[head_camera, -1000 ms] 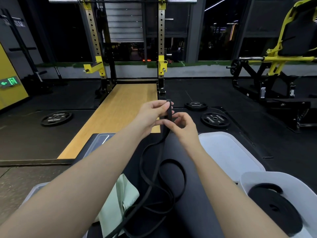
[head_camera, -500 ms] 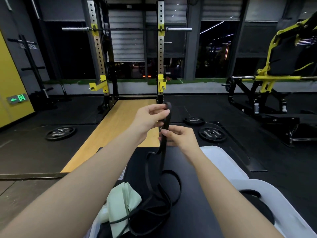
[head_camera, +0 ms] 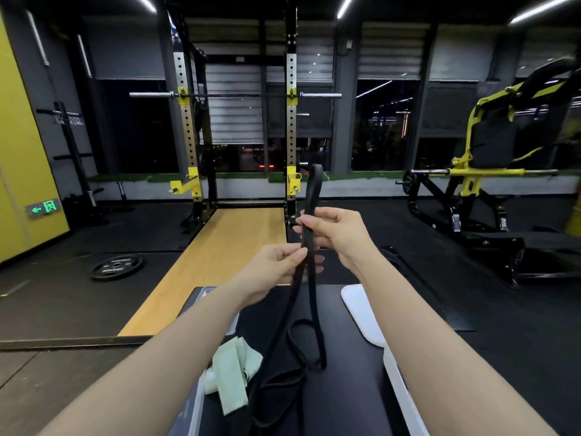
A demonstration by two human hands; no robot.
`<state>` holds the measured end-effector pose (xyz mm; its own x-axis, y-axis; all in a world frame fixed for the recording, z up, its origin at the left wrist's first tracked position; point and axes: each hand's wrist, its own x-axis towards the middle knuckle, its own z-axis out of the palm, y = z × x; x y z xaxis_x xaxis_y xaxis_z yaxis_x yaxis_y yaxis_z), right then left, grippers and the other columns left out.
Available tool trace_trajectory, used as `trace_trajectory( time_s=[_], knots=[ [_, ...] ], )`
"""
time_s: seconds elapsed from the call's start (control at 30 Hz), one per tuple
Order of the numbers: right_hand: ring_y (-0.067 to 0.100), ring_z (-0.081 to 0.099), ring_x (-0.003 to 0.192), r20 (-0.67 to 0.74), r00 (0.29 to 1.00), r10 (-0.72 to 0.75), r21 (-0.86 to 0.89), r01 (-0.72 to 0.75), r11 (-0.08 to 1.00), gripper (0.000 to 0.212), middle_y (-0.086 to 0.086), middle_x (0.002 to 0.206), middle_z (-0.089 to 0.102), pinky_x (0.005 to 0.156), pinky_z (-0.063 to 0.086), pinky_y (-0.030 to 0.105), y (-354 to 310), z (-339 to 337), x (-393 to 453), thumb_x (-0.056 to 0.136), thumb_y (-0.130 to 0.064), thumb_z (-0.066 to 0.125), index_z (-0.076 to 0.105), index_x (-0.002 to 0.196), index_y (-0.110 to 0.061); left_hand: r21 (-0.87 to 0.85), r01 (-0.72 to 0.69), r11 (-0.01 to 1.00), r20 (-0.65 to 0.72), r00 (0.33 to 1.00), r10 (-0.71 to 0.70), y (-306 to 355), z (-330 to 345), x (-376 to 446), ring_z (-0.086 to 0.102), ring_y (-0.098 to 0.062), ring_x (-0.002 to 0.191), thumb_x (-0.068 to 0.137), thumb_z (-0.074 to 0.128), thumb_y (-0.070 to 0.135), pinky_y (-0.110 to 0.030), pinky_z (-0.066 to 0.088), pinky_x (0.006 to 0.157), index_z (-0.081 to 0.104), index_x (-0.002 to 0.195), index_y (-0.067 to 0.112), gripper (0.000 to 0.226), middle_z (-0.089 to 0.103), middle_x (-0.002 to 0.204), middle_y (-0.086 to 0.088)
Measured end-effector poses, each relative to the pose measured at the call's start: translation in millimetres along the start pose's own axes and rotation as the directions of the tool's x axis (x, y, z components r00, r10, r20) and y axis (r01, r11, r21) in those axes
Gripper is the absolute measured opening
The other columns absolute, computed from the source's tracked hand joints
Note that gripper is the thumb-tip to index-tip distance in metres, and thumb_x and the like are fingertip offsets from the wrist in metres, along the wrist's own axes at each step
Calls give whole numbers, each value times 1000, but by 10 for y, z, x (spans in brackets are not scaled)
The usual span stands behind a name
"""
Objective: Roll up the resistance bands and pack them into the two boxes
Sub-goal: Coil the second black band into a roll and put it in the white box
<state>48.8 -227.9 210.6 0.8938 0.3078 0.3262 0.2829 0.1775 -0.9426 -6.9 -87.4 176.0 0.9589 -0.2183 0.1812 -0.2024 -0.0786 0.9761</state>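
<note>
We hold one black resistance band (head_camera: 309, 234) up in front of us, and it is plainly not yet rolled. Our right hand (head_camera: 334, 232) is the upper one, its fingers curled round the doubled band a little below the folded end, which stands up above that hand. Our left hand (head_camera: 273, 269) sits just below and to the left of the right, pinching one strand between thumb and fingertips (head_camera: 300, 253). From the two hands the band hangs down in two strands that part and then fall into loose loops on the dark padded surface (head_camera: 352, 388) below our forearms. Down beside the left forearm lies a pale green band (head_camera: 234, 372), crumpled and unrolled, touching the black one's slack. Under and beside the right forearm shows the rim of a white box (head_camera: 361, 313); what it holds is hidden from us here. At the left forearm's side a pale box edge (head_camera: 196, 401) peeks out, too little of it in view to judge. By our reckoning the task is well short of done: the black band in hand wants gathering at its end and winding into a coil, the green one has not been started, and both must then go into the boxes.
</note>
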Motion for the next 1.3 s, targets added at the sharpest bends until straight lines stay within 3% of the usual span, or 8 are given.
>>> trace_trajectory(
  time_s=[0.13, 0.37, 0.6, 0.73, 0.9, 1.07, 1.3],
  knots=[
    [27, 71, 85, -9, 1000, 9, -20, -9, 1000, 13, 13, 84, 73, 82, 55, 41, -275, 31, -73, 82, -7, 70, 68, 94, -3, 1, -64, 998, -80, 995, 64, 214, 141, -74, 70, -20, 94, 95, 51, 17, -30, 56, 84, 63, 107, 13, 18, 72, 100, -6],
    [20, 70, 73, -21, 999, -35, 36, 35, 999, 18, 12, 81, 71, 51, 51, 23, -764, 35, -155, 86, -10, 67, 68, 97, 4, -49, -162, 986, -176, 973, 151, 635, 414, -117, 61, -7, 67, 102, 35, 18, -23, 56, 71, 58, 88, 15, 27, 56, 77, -2],
    [19, 73, 77, -24, 993, -119, 83, 121, 989, 38, 11, 86, 73, 57, 56, 24, -1309, 73, -263, 83, -8, 70, 59, 117, 6, -71, -243, 967, -238, 946, 220, 1079, 593, -176, 45, -9, 64, 102, 33, 24, -24, 43, 67, 56, 96, 16, 25, 46, 70, 4],
    [18, 73, 77, -7, 982, -189, 70, 189, 980, 23, 7, 80, 73, 68, 61, 34, -1581, 68, -394, 83, -8, 69, 64, 105, 0, -144, -275, 950, -235, 943, 237, 1325, 678, -304, 53, -10, 70, 103, 32, 22, -25, 49, 72, 56, 103, 12, 26, 54, 78, 1],
    [17, 73, 75, 16, 970, -242, 81, 240, 967, 17, 6, 79, 73, 55, 56, 24, -1883, 97, -586, 84, -8, 68, 65, 99, -2, -126, -350, 928, -213, 923, 319, 1553, 746, -489, 62, -9, 73, 102, 33, 18, -25, 56, 74, 59, 102, 10, 27, 65, 84, -2],
    [18, 73, 75, 35, 961, -276, 62, 273, 960, 12, 6, 78, 74, 51, 53, 24, -2100, 136, -759, 83, -9, 69, 66, 94, -5, -211, -336, 918, -202, 934, 296, 1726, 825, -694, 48, -13, 74, 102, 34, 22, -28, 45, 73, 58, 99, 13, 25, 54, 75, 1],
    [18, 73, 76, 41, 942, -334, 22, 333, 943, 12, 5, 78, 74, 58, 58, 28, -2439, 159, -1025, 83, -10, 70, 66, 94, -6, -218, -366, 904, -185, 926, 330, 1975, 1010, -920, 38, -9, 62, 101, 36, 24, -24, 33, 63, 55, 100, 19, 19, 45, 70, 4]
  ],
)
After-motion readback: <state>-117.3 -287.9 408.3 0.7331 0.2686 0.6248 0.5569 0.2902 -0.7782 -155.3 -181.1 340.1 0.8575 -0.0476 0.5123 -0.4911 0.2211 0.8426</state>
